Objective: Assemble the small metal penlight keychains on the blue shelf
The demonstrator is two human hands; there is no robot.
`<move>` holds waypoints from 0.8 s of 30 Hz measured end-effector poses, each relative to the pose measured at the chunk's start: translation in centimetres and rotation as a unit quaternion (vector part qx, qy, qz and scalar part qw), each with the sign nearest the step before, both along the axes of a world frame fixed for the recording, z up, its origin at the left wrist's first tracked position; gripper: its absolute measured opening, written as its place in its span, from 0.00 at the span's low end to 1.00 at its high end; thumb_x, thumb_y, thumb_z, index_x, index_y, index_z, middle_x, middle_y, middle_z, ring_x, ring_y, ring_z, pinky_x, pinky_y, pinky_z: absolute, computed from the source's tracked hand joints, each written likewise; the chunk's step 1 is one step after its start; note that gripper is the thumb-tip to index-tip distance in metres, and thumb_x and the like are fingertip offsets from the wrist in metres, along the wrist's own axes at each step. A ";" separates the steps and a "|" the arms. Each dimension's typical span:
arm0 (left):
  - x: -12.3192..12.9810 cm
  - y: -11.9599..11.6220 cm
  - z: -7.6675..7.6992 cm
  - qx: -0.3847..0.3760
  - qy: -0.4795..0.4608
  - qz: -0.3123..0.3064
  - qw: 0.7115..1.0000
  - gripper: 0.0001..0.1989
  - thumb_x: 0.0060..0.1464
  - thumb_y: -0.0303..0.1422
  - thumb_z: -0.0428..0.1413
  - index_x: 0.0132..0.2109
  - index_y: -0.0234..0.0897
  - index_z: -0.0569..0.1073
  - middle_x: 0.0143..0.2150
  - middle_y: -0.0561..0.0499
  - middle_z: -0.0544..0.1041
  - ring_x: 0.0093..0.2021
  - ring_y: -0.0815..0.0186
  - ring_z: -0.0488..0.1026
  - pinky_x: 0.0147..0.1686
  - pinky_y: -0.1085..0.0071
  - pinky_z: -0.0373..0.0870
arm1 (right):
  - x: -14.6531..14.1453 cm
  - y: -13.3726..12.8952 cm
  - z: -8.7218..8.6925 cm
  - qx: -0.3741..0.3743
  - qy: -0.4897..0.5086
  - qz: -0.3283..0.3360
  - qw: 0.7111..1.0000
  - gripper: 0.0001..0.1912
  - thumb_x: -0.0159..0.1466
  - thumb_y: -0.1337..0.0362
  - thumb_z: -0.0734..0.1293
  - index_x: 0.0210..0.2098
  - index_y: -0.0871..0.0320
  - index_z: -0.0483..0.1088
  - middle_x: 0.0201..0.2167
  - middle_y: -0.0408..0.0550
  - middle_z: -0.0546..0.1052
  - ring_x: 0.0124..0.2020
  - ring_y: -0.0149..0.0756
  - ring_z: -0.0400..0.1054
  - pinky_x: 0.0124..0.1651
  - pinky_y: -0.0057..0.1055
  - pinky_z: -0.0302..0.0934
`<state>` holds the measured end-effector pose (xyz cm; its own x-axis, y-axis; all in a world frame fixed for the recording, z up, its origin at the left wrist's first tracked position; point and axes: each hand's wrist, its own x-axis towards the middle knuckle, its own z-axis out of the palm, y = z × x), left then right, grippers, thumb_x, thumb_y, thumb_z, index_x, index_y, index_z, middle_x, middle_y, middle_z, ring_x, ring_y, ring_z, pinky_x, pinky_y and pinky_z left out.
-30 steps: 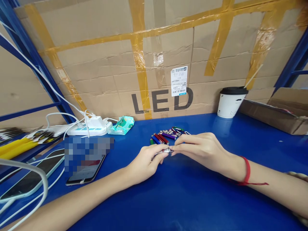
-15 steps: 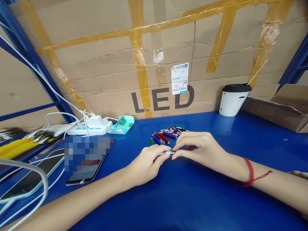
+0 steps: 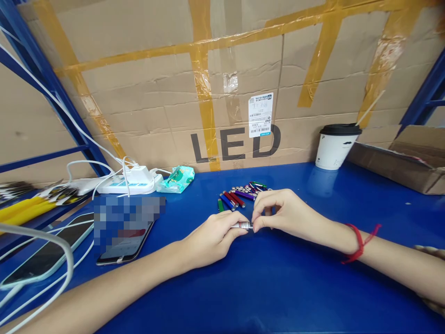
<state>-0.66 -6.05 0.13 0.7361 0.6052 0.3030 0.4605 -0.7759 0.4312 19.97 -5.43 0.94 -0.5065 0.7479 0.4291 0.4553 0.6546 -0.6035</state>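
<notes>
My left hand (image 3: 212, 239) is closed around a small silver tube (image 3: 242, 225) with a printed label, its right end sticking out from between thumb and fingers. At that end, the thumb and forefinger of my right hand (image 3: 281, 211) are pinched together over a small dark tip; the fingertips hide most of it. Just behind both hands lie several slim metal tubes (image 3: 236, 198) in red, blue, green and purple. Small round silver pieces (image 3: 246, 189) are scattered among them, and more coloured parts are partly covered by my right hand.
On the left are a phone (image 3: 128, 248), a second phone (image 3: 45, 255), white cables and a power strip (image 3: 128, 184). A green soft packet (image 3: 179, 179) sits beside the strip. At the back right stand a lidded paper cup (image 3: 335, 148) and an open cardboard box (image 3: 399, 162).
My right hand has shifted slightly left and its fingers have closed in tighter over the tube's end. The tube now lies more level, slightly lower in view.
</notes>
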 end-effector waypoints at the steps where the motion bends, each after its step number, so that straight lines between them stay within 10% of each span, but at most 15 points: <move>1: 0.0 0.0 0.0 -0.007 0.002 -0.003 1.000 0.09 0.61 0.32 0.44 0.41 0.37 0.68 0.36 0.51 0.72 0.36 0.70 0.68 0.39 0.76 0.65 | 0.0 -0.1 0.0 0.012 -0.004 0.001 1.000 0.16 0.54 0.51 0.69 0.23 0.58 0.75 0.25 0.45 0.73 0.27 0.30 0.65 0.30 0.26 0.58; 14: 0.1 -0.4 0.0 -0.025 -0.024 0.032 0.999 0.07 0.60 0.33 0.44 0.40 0.36 0.65 0.31 0.53 0.70 0.31 0.71 0.68 0.35 0.76 0.65 | -0.8 -1.1 0.3 0.050 0.032 -0.017 0.998 0.16 0.56 0.53 0.67 0.22 0.60 0.74 0.21 0.45 0.70 0.22 0.27 0.63 0.26 0.24 0.58; 24: 0.1 -0.4 0.0 -0.007 -0.021 0.037 0.999 0.06 0.59 0.32 0.44 0.38 0.36 0.65 0.32 0.52 0.71 0.32 0.70 0.69 0.35 0.75 0.65 | -1.1 -1.3 0.4 -0.143 0.058 -0.045 0.987 0.18 0.52 0.52 0.69 0.22 0.63 0.73 0.23 0.44 0.69 0.13 0.22 0.61 0.12 0.19 0.54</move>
<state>-0.58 -6.42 0.12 0.6755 0.6621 0.3245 0.4977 -0.7341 0.4619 18.83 -6.71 1.33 -0.3924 0.8864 0.2458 0.4204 0.4105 -0.8092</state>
